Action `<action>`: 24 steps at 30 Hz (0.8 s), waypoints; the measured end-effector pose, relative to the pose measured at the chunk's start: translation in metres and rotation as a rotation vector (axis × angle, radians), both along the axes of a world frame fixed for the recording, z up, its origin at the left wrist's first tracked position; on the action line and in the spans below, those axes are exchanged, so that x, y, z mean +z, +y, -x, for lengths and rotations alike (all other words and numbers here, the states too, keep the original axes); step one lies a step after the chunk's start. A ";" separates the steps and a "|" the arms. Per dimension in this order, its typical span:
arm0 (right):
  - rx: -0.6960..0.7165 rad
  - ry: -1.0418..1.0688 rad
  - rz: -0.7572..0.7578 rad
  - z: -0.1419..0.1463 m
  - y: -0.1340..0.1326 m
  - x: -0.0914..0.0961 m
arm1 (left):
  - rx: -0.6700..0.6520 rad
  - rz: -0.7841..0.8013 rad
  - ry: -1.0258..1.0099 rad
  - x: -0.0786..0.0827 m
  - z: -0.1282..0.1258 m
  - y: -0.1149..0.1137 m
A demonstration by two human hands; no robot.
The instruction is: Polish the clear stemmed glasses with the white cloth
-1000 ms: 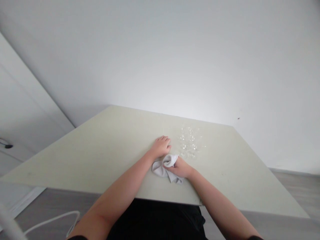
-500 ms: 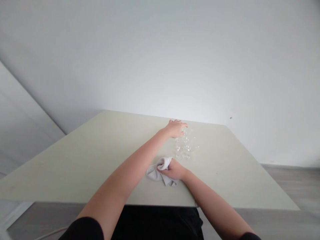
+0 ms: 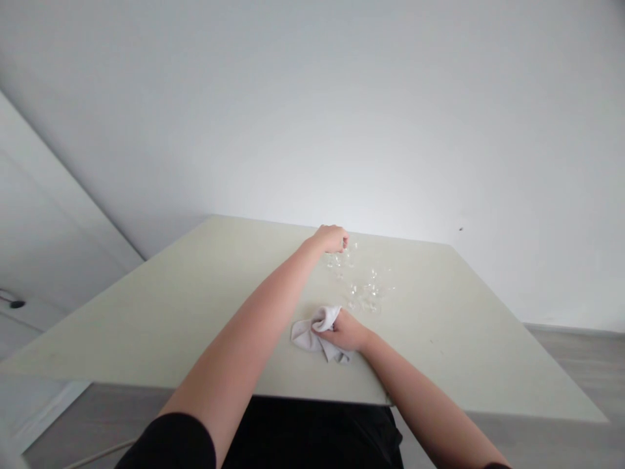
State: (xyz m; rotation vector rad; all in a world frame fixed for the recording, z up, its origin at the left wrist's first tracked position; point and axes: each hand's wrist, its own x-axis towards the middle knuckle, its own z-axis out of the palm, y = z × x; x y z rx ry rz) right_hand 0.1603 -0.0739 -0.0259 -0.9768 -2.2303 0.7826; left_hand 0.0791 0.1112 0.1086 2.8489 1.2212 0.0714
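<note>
My left hand (image 3: 334, 239) is stretched to the far side of the table, fingers curled round the top of a clear, glass-like object (image 3: 340, 262). Only its glints show, so its exact shape is hard to make out. Just to the right and nearer me stand more clear, shiny pieces (image 3: 364, 294), apart from that hand; their outlines blur together. Close to the front edge, my right hand (image 3: 347, 331) grips a crumpled white cloth (image 3: 307, 335), part of which spreads over the tabletop to the left.
The pale table (image 3: 170, 306) backs onto a plain white wall (image 3: 312, 117). A white panel (image 3: 43, 195) rises at the left. Grey floor (image 3: 576, 365) shows beyond the table's right edge, and a cable (image 3: 102, 451) runs below at the left.
My left hand has closed and moved left and slightly back, with clear glinting material now beneath it, separate from the other pieces. My right hand keeps its hold on the cloth.
</note>
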 end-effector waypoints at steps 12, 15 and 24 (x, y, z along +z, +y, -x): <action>-0.032 -0.047 0.009 0.000 0.001 -0.005 | 0.395 0.007 0.078 0.010 0.167 0.018; -0.031 -0.048 0.014 0.000 0.001 -0.005 | 0.453 0.000 0.120 0.013 0.191 0.015; -0.033 -0.037 0.020 -0.001 0.000 -0.003 | 0.539 0.108 0.121 0.007 0.220 0.010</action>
